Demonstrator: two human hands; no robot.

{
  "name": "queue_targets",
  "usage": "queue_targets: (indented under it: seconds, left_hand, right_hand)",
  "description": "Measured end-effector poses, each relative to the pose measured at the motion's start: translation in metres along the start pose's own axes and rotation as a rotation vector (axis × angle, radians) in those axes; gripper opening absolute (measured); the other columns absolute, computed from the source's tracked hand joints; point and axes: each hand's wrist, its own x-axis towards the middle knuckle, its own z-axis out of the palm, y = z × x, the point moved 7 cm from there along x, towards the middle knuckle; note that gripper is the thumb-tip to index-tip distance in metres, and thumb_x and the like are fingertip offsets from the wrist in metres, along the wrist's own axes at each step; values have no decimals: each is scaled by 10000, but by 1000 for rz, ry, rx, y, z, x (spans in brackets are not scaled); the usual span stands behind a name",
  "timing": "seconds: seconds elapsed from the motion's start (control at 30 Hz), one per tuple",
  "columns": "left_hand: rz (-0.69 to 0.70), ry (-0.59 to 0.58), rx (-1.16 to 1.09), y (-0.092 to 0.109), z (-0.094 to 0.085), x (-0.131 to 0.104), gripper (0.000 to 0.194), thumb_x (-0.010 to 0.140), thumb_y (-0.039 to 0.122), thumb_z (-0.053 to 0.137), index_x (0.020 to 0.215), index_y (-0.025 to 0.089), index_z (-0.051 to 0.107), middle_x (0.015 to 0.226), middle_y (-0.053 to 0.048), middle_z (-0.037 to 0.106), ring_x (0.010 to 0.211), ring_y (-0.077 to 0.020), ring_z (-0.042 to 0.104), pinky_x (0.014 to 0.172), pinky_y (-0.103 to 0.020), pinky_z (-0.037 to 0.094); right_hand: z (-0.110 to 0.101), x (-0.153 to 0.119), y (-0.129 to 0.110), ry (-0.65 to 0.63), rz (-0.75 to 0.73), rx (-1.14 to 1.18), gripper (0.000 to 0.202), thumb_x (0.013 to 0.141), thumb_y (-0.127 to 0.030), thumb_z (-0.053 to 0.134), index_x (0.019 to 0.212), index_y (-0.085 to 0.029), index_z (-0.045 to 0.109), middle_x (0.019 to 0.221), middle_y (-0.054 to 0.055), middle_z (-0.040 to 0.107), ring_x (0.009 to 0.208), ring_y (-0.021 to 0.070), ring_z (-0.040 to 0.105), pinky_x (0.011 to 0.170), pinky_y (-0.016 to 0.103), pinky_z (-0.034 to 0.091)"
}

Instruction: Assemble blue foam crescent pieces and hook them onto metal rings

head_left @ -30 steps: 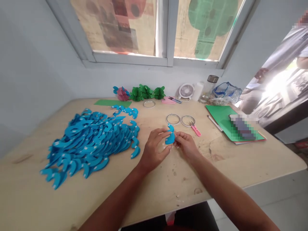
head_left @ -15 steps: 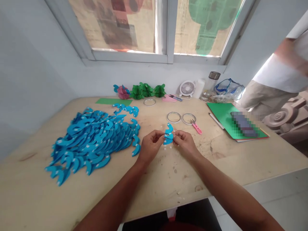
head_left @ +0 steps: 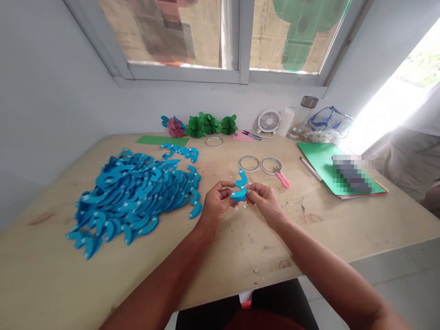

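Between my hands, a curved blue paper piece (head_left: 239,194) with white squares is held just above the table. My left hand (head_left: 219,201) pinches its left end, and my right hand (head_left: 263,199) pinches its right side. A further blue curve of the same piece extends upward, away from me. To the left lies a large heap of blue curved paper pieces (head_left: 134,192) with small white patches. Two tape rolls, a left one (head_left: 249,157) and a right one (head_left: 271,159), lie beyond my hands, with pink-handled scissors (head_left: 282,179) touching the right one.
Along the wall stand green paper shapes (head_left: 209,124), a pink one (head_left: 176,127), a small fan (head_left: 269,121) and a bottle (head_left: 304,117). Green sheets (head_left: 319,160) with a blurred dark object and a pen (head_left: 311,169) lie right. A person (head_left: 409,142) is at the far right.
The blue piece has turned and its curves look more folded together between my fingers. The view has tilted slightly down, and the person at the right has shifted further out of view.
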Motion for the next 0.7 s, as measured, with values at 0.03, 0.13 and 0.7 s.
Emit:
queue_targets:
  seconds: [0.03, 0.13, 0.7]
  left_hand:
    - [-2, 13, -16, 0, 0, 0, 338, 577, 305, 739, 831, 146, 583, 591, 14, 618, 492, -98, 526, 483, -217, 411]
    - [0, 38, -27, 2, 0, -1, 345, 569, 302, 746, 830, 146, 584, 570, 23, 607, 498, -97, 528, 488, -213, 408]
    - [224, 56, 385, 16, -4, -7, 180, 648, 290, 696, 627, 156, 577, 600, 19, 576, 559, -99, 508, 529, -209, 399]
  right_hand:
    - [2, -1, 0, -20, 10, 12, 100, 678, -210, 515, 624, -161, 583, 569, -4, 571, 534, 100, 467, 521, 227, 351]
    - [8, -3, 0, -82, 37, 32, 97, 665, -212, 533, 597, -160, 577, 588, 0, 584, 539, 94, 458, 531, 226, 347]
    - [9, -1, 6, -76, 90, 150, 98, 635, -215, 563, 551, -165, 566, 516, -16, 557, 490, 80, 428, 506, 227, 314]
